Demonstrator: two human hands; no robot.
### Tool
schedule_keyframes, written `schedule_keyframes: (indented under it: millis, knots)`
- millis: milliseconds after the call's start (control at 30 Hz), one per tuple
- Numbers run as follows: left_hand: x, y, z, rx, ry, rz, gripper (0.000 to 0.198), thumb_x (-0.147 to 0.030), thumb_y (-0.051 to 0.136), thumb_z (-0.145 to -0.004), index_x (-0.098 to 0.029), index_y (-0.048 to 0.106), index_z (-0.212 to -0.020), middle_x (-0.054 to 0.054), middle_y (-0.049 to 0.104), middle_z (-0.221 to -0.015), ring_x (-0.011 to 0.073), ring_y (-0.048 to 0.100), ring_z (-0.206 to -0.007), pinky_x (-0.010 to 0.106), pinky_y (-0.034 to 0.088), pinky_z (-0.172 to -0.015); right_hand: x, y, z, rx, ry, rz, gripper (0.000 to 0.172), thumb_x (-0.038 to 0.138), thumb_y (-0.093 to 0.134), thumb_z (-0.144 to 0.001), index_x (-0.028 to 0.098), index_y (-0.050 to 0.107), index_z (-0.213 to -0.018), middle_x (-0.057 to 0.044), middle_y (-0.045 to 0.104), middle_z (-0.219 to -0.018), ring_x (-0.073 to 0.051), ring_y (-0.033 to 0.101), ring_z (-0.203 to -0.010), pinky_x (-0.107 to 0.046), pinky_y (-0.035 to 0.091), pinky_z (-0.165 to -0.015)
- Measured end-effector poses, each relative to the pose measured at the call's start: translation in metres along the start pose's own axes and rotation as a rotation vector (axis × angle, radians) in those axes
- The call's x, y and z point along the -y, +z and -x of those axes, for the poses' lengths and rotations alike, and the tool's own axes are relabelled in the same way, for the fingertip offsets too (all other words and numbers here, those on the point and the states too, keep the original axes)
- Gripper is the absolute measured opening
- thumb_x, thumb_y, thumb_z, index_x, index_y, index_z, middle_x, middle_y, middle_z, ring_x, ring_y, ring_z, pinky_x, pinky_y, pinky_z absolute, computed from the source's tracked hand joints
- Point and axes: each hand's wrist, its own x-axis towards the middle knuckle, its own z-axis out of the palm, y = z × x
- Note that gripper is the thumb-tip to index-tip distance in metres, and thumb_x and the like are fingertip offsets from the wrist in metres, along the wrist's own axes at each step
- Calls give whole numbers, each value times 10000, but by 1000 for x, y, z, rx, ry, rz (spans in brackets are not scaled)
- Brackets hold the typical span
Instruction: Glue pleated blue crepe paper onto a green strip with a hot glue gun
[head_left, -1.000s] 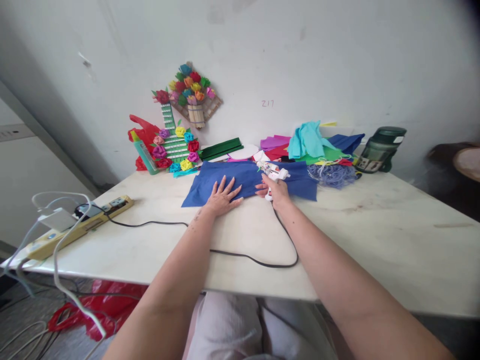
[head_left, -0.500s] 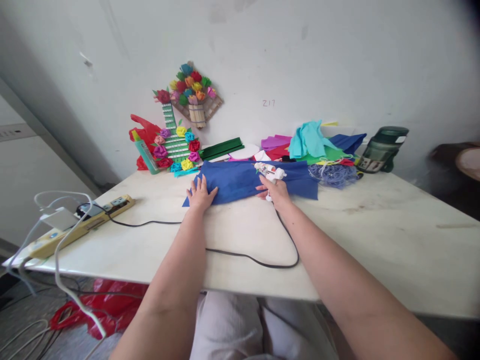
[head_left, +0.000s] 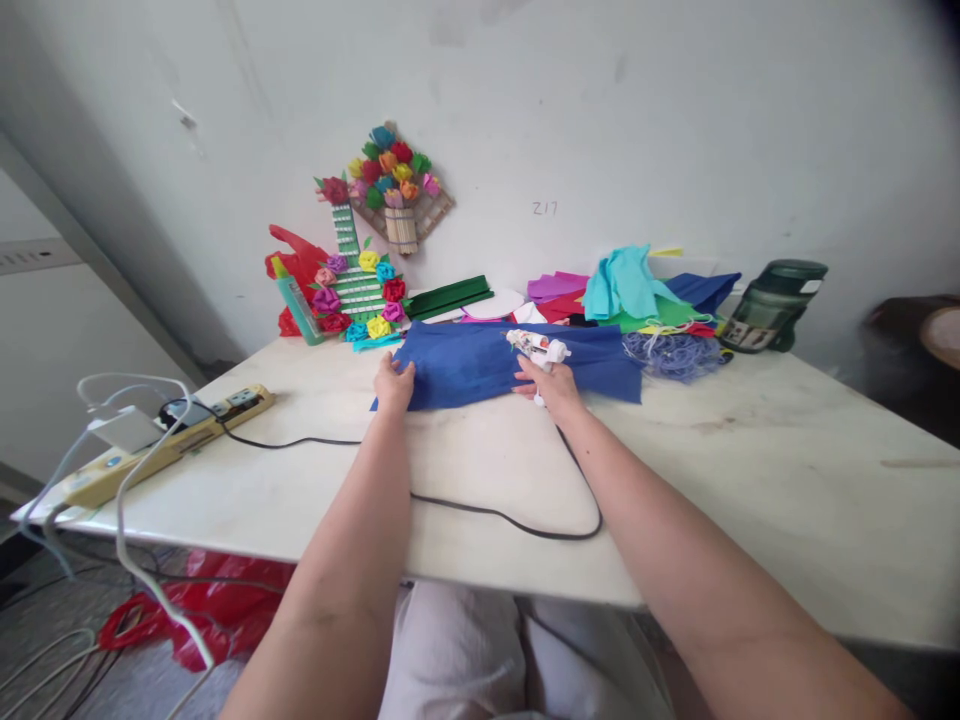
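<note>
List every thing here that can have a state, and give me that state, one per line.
Blue cloth: spread on the table, lightly wrinkled
Glue gun: held in the right hand
Left hand: at the cloth's left end; grip unclear
Black cord: lying slack, curved
Power strip: plugs inserted
Purple-blue string: tangled
Dark green bottle: lid on

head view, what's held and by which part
Right hand holds white plastic glue gun by handle. Left hand at left edge of blue rectangular sheet, grip unclear.
</note>
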Motion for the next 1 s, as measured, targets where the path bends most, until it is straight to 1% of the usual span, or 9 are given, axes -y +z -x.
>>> schedule_keyframes:
  millis: [100, 233, 300, 367, 500, 633, 733, 867, 1000]
  knots:
    - [-1, -2, 2, 15, -24, -11, 611, -296, 523, -781, -127, 332, -1337, 110, 573, -1202, 176, 629, -912, 290, 487, -814, 0, 1, -1, -18, -6, 0, 275, 342, 644, -735, 136, 632, -917, -50, 681, -736, -118, 628, -481, -179, 473, -400]
    - [-16, -11, 14, -43, 176, -248, 532, -289, 557, -743, -181, 473, -1257, 58, 633, -1116, 218, 557, -1061, 318, 426, -910, 0, 1, -2, -47, -2, -23, 246, 311, 637, -742, 125, 625, -903, -56, 681, -716, -126, 644, -525, -181, 491, -433]
    - [-25, -16, 20, -45, 262, -311, 435, -306, 534, -754, -212, 553, -1179, 32, 669, -1037, 215, 570, -1032, 306, 433, -881, 0, 2, -1, -51, -16, -11, 251, 311, 640, -736, 123, 623, -901, -61, 686, -733, -122, 631, -486, -191, 492, -425]
    - [-33, -20, 22, 0, 287, -332, 332, -331, 510, -763, -226, 634, -1053, 20, 702, -906, 200, 607, -942, 281, 450, -814, 2, 4, 2, -44, -38, 13, 266, 325, 645, -726, 121, 623, -895, -64, 688, -738, -114, 605, -426, -199, 488, -409]
    - [-40, -23, 19, 199, 282, -339, 230, -326, 520, -735, -216, 691, -844, 7, 700, -687, 173, 630, -778, 237, 447, -666, 7, 9, 10, 10, -81, 82, 304, 369, 639, -721, 123, 627, -898, -40, 671, -640, -99, 563, -365, -183, 454, -372]
    - [-41, -27, 13, 351, 312, -350, 177, -312, 558, -692, -203, 690, -738, -3, 696, -678, 162, 619, -714, 221, 420, -587, 8, 17, 16, 64, -103, 158, 295, 399, 637, -706, 128, 635, -823, -10, 636, -541, -62, 473, -298, -161, 387, -314]
    - [-39, -31, 11, 389, 351, -372, 180, -328, 569, -681, -200, 689, -727, -4, 694, -697, 155, 608, -687, 222, 418, -587, 3, 27, 17, 118, -119, 175, 265, 394, 640, -686, 131, 621, -720, 16, 575, -448, -50, 407, -274, -160, 342, -285]
    - [-36, -38, 13, 381, 538, -423, 180, -332, 599, -639, -206, 696, -724, 8, 688, -760, 180, 593, -779, 249, 437, -703, -4, 45, 16, 170, -125, 211, 182, 317, 646, -649, 145, 601, -688, 52, 507, -397, -57, 379, -278, -168, 311, -269]
    - [-30, -41, 19, 465, 648, -327, 153, -239, 546, -632, -223, 689, -684, -20, 688, -827, 183, 575, -865, 272, 420, -848, -6, 64, 10, 186, -127, 323, 160, 232, 632, -619, 158, 628, -761, 61, 497, -407, -84, 434, -316, -177, 317, -283]
